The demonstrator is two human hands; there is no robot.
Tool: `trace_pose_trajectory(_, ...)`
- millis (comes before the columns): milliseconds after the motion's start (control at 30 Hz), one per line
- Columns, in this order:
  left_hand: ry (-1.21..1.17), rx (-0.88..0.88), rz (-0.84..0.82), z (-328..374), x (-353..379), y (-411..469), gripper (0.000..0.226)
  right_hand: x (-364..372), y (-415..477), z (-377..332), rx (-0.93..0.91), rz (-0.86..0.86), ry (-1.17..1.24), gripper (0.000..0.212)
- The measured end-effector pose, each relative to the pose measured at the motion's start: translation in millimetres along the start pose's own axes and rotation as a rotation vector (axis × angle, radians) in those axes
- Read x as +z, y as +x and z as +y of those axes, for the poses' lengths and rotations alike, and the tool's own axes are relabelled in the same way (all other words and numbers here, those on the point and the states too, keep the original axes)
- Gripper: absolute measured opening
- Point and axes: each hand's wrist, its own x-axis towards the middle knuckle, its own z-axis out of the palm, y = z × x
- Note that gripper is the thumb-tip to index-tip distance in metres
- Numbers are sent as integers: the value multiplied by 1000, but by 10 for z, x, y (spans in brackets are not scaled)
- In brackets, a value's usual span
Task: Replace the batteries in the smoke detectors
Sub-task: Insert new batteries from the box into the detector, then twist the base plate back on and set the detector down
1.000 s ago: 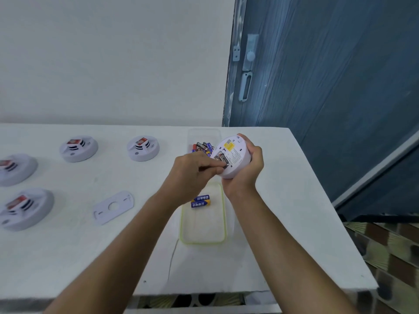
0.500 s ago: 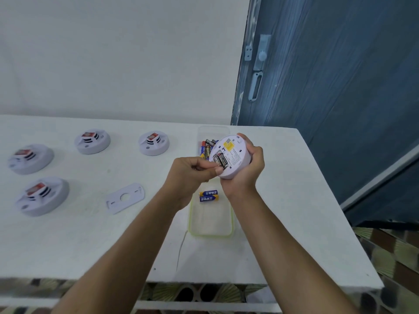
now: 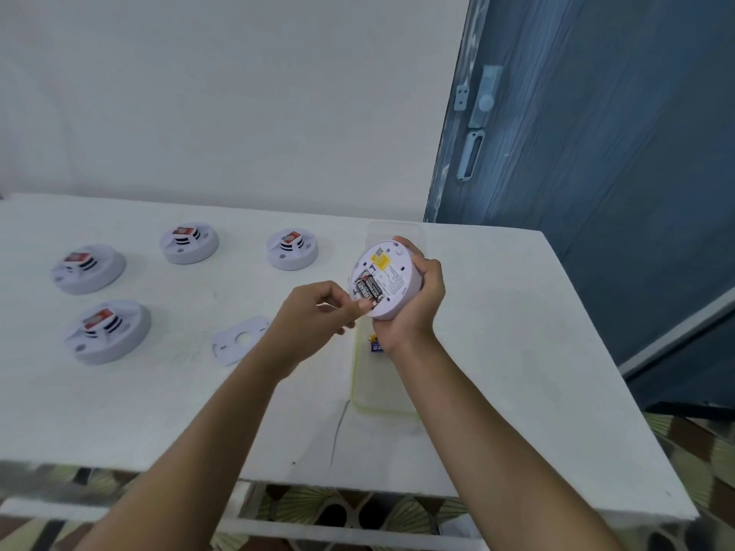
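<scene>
A white table (image 3: 497,351) stands before a white wall (image 3: 238,93), beside a blue door (image 3: 616,173) with a metal latch (image 3: 483,97).

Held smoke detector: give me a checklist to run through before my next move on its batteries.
1. Held smoke detector gripped by right hand, back toward the camera: ok.
2. Battery bay open, two black batteries seated side by side: ok.
3. Fingertips of left hand at the batteries' lower end: ok; actual pinch on one: cannot tell.
4. A blue battery within reach in the tray below the hands: ok, partly hidden.
5. The mounting plate lying flat on the table, apart from the tray: ok.
6. Polarity marks readable: cannot tell.
</scene>
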Motion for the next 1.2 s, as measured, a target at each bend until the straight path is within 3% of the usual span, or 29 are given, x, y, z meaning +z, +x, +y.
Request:
trace_pose_trajectory(167, 603, -25, -128, -155, -584, 0, 18, 56, -12, 264, 72, 20, 18, 35)
trace_pose_trajectory(267, 903, -136, -231, -348, -881, -22, 47, 66, -18, 409, 111, 3, 15, 32)
trace_pose_trajectory(367, 1048, -216, -120, -525, -1027, -53, 78, 109, -29, 505, 152, -6, 23, 38)
trace_pose_trajectory(433, 1084, -248, -95, -606, -1067, -74, 79, 140, -31, 567, 170, -8, 29, 42)
trace_pose_trajectory(567, 1033, -181, -51, -702, -1136, -111, 59, 174, -25, 701, 188, -10, 25, 44)
trace_pose_trajectory(967, 989, 29, 173, -873, -1124, -167, 44, 295, -62, 842, 194, -31, 14, 44)
trace_pose_trajectory(1100, 650, 44, 358, -772, -1058, -166, 45, 293, -70, 828, 185, -12, 23, 36)
trace_pose_trajectory(1200, 329, -30, 400, -628, -987, -152, 41, 285, -70, 807, 192, 4, 29, 36)
